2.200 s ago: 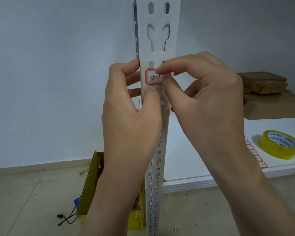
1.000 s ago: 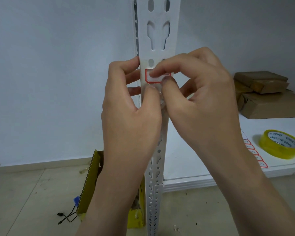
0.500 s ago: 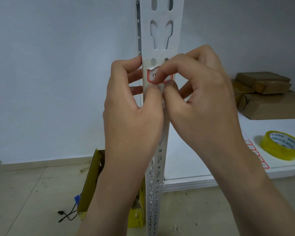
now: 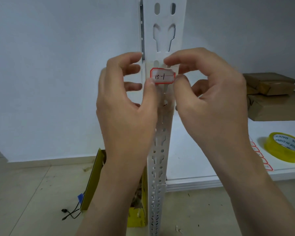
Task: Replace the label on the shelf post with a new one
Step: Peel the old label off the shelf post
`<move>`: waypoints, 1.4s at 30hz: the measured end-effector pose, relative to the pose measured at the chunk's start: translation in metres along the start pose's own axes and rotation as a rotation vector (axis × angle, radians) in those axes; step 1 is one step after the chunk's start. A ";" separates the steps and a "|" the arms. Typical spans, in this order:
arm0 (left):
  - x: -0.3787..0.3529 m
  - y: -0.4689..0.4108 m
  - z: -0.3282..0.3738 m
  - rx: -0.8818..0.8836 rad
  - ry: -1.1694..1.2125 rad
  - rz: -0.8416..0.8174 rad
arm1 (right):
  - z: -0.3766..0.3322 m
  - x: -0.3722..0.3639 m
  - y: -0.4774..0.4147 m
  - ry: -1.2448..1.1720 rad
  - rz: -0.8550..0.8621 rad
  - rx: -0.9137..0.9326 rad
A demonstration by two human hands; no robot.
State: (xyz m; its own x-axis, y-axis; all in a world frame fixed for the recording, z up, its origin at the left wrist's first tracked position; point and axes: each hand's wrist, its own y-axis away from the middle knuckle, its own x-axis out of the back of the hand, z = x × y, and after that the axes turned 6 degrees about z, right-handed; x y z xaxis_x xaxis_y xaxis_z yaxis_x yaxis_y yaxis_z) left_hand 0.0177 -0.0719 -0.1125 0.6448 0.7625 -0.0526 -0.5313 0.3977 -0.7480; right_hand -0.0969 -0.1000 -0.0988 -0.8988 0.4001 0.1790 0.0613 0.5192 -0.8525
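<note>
Since half a second ago the right hand (image 4: 211,103) has drawn its forefinger and thumb off the label (image 4: 162,77), so its whole face shows. The label sits on the front face of the shelf post (image 4: 163,19), just below the pair of keyhole slots. It is a small white paper sticker with a red border and clipped corners, a ruled line across it and "15-1" handwritten in black. A strip of clear tape (image 4: 174,68) seems to lie over it and run on down the post. I judge it near weightless, limp and easy to tear, held by adhesive alone; the glossy tape would be slippery. The place to take hold would be a corner or the tape's free edge, lifted with a nail and peeled slowly. The left hand (image 4: 124,113) grips the post: thumb on the front face touching the label's lower left corner, fingers (image 4: 132,73) curled round the post's left edge. The right forefinger rests just above the label and the thumb at its right edge, tips apart; whether they pinch the tape or only press it I cannot tell. Right of the post, a white shelf board (image 4: 271,130) carries a sheet of red-edged stickers (image 4: 260,155), a yellow tape roll (image 4: 279,154) and brown parcels (image 4: 272,99); a yellow box (image 4: 94,176) stands left of the post's foot.
</note>
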 end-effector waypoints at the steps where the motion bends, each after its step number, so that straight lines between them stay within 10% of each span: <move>1: 0.001 -0.001 -0.002 -0.051 -0.030 0.033 | 0.001 0.001 0.000 -0.009 0.010 -0.007; 42: -0.001 -0.009 -0.013 -0.257 -0.245 0.101 | -0.003 0.007 0.005 -0.136 -0.008 -0.123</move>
State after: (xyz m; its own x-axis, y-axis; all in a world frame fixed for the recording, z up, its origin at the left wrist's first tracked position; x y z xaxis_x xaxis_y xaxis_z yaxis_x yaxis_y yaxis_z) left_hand 0.0294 -0.0826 -0.1139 0.4284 0.9036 0.0020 -0.4099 0.1963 -0.8908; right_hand -0.1021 -0.0924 -0.1008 -0.9495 0.2937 0.1105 0.0988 0.6139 -0.7832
